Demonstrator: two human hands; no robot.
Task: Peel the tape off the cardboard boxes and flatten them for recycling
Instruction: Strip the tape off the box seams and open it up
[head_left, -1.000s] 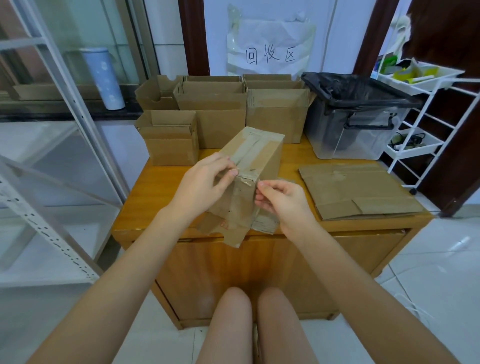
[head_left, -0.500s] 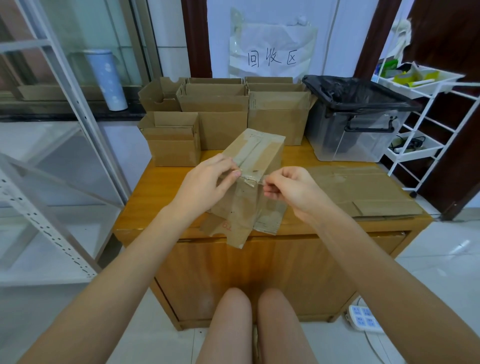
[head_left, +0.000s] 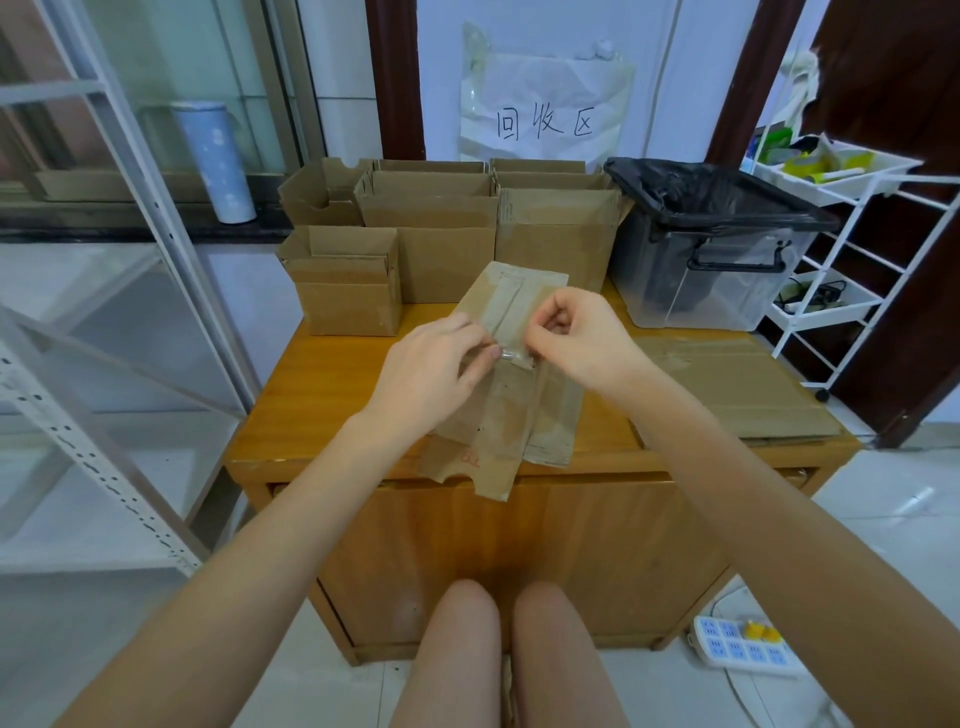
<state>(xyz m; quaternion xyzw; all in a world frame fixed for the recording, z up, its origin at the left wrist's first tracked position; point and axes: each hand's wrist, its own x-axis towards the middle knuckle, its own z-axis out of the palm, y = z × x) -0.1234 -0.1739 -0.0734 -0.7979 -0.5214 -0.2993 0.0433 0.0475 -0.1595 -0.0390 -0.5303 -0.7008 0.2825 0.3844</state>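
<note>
A small brown cardboard box with clear tape along its seam stands tilted over the front edge of the wooden table. My left hand grips the box's left side, thumb near the seam. My right hand pinches the strip of tape at the box's upper face, fingers curled. A stack of flattened cardboard lies on the table to the right.
Several open cardboard boxes stand along the back of the table. A clear bin with a black bag sits at back right. A white trolley stands right, a metal shelf frame left, a power strip on the floor.
My right hand has risen from the box's lower right edge to its upper face and now pinches the tape there. The box has turned a little flatter toward me.
</note>
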